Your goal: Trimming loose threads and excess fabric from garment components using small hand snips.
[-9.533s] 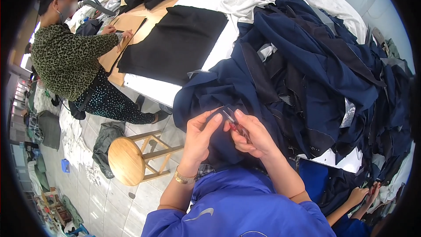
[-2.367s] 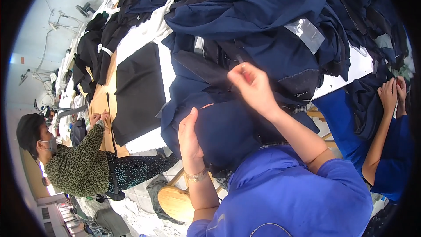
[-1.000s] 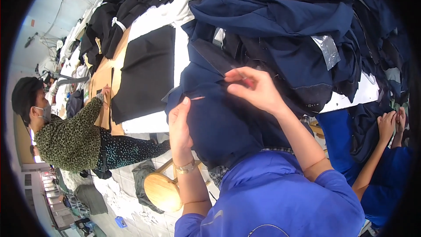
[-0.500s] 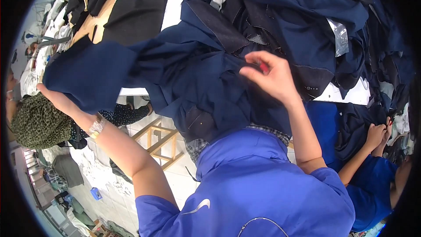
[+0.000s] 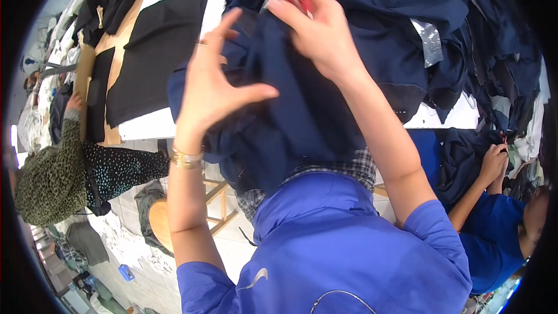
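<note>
A dark navy garment (image 5: 296, 110) hangs bunched from the table edge down over my lap. My right hand (image 5: 325, 32) is raised at its upper part, closed around small thread snips (image 5: 303, 1) with red handles and metal blades pointing up. The fingertips of that hand also seem to pinch the garment's edge. To the left, my left hand (image 5: 209, 81) is over the cloth, its thumb and fingers spread apart and nothing gripped between them. Bracelets (image 5: 186, 159) circle the left wrist. The garment's lower folds are blurred.
Navy garments (image 5: 401, 0) heap across the table's right side, a silvery strip (image 5: 428, 40) among them. Black cloth pieces (image 5: 160, 52) lie at left. A co-worker in blue (image 5: 494, 244) handles dark cloth at right; another person in patterned clothes (image 5: 52, 180) stands left. A wooden stool (image 5: 160, 221) is below.
My left hand has let go of the garment's far-left end and come inward, opening. My right hand has moved up and left with the snips, and the cloth has been drawn in toward the middle.
</note>
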`<state>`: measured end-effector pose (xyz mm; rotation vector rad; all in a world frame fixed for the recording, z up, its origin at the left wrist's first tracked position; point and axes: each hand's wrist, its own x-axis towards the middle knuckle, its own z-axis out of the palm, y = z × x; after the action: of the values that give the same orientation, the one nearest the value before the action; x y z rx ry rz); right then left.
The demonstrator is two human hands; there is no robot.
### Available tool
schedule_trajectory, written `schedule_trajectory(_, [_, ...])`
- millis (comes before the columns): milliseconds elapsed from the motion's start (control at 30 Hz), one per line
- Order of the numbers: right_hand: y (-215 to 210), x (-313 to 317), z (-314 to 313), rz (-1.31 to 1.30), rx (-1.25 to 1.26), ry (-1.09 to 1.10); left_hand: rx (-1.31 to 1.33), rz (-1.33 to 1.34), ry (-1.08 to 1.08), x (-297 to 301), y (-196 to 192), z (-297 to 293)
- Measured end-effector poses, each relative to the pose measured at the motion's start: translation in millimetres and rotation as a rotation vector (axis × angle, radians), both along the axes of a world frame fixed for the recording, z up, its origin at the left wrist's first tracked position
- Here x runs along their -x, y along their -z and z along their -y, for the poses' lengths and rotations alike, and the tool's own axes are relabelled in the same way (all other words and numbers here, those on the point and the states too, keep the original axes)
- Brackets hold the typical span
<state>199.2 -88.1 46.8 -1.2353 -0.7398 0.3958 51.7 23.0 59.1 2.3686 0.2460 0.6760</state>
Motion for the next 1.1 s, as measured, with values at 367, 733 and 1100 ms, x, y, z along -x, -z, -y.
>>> schedule_trajectory(367, [20.4,-34.6,25.4,0.242,0.195,0.002,-0.142,-0.254,-0.629,20.0,130.7,-91.7])
schedule_trajectory(733, [101.6,6.7,60.3,0.277,0.564,0.099,-0.109,0.212,-0.326,2.5,35.3,36.5])
schedule_trajectory(1100, [38.6,7.4,34.6,-0.196,0.298,-0.096,-0.124,0.084,-0.182,10.7,62.7,95.8])
